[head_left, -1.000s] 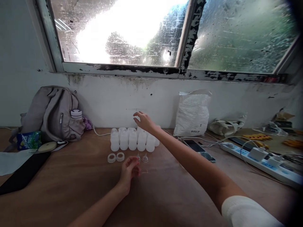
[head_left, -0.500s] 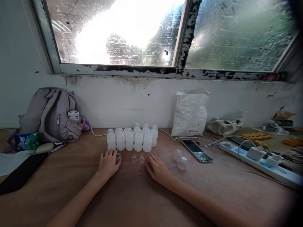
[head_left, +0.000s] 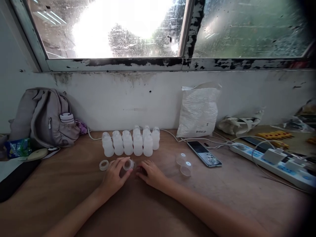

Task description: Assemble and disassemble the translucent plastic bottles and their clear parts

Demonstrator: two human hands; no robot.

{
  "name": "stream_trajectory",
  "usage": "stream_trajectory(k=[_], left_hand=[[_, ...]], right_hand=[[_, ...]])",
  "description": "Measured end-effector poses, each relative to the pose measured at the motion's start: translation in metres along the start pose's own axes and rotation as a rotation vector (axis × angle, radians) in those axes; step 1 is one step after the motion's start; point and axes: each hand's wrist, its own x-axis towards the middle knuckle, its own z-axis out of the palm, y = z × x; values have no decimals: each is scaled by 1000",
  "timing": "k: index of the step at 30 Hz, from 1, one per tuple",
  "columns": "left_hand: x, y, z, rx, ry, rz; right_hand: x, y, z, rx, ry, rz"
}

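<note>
My left hand (head_left: pixel 116 172) is closed on a clear ring (head_left: pixel 127 165), held between thumb and fingers just in front of the bottles. Close by on the right, my right hand (head_left: pixel 149 171) has its fingers pinched together around a small clear teat-like piece, partly hidden by the fingers. Another translucent ring (head_left: pixel 104 165) lies on the table, left of my left hand. Several frosted white bottles (head_left: pixel 128 143) with clear caps stand grouped behind both hands. Two clear domed caps (head_left: pixel 185 169) rest on the wood to the right.
A phone (head_left: pixel 204 154) lies right of the domed caps, beside a power strip (head_left: pixel 274 164) with plugs and white cables. Against the wall stand a white plastic bag (head_left: pixel 198 112) and, far left, a grey backpack (head_left: pixel 41 118). A black flat item (head_left: pixel 19 179) lies at the left edge.
My left hand has lifted a ring and moved right with it. My right hand has moved left towards it and taken hold of a small clear piece. The camera view has shifted slightly.
</note>
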Motion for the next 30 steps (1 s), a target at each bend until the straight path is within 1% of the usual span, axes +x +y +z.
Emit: stream_trajectory(k=[2, 4, 8, 10, 13, 17, 20, 23, 25, 30], left_hand=[[5, 8, 3, -91, 4, 7], [10, 12, 7, -165, 4, 22], [14, 18, 18, -262, 24, 6], [13, 19, 20, -283, 5, 9], [9, 20, 19, -294, -45, 31], [6, 18, 17, -282, -73, 48], [7, 18, 17, -276, -93, 55], [7, 19, 17, -280, -94, 51], [7, 19, 18, -275, -91, 50], [6, 17, 19, -244, -89, 65]], right_hand=[[0, 0, 1, -15, -7, -16], [2, 2, 3, 20, 23, 3], [6, 5, 0, 162, 116, 124], [6, 4, -4, 240, 139, 190], [4, -1, -5, 351, 158, 261], [-1, -9, 1, 505, 159, 347], [-4, -15, 6, 713, 148, 398], [-3, -19, 8, 967, 146, 405], [-3, -20, 7, 1081, 152, 420], [-2, -22, 4, 1189, 162, 472]])
